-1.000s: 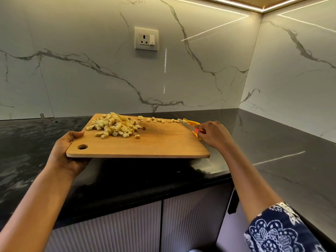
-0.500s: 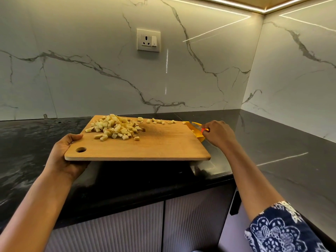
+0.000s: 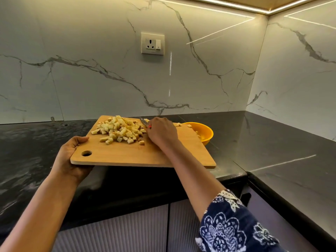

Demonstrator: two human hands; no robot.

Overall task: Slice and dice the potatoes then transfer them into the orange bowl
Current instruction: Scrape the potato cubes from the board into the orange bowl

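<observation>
Left hand: we see the left hand (image 3: 72, 157) gripping the left edge of the cutting board (image 3: 145, 155), thumb on top just beside the board's round hole, fingers curled underneath.
Right hand: the right hand (image 3: 161, 132) lies over the middle of the board, knuckles up, curled round a knife (image 3: 144, 122); we make out a short stretch of blade and a red speck of handle, the rest hidden by the hand.
Potatoes: we see the diced potato (image 3: 120, 130) heaped on the far left half of the board, the knife blade right against the heap's right side.
Stray cubes: a few stray pieces (image 3: 189, 125) sit near the board's far right corner.
Board: it is held off the countertop (image 3: 272, 142), its near edge out past the counter's front.
Bowl: the orange bowl (image 3: 205, 132) stands on the countertop at the board's far right corner, which covers part of its rim; we see some potato cubes inside.
Sleeve: a dark blue floral sleeve (image 3: 227, 224) covers the right upper arm.
Backdrop: a wall socket (image 3: 152, 44) sits on the white marbled wall above the board.
</observation>
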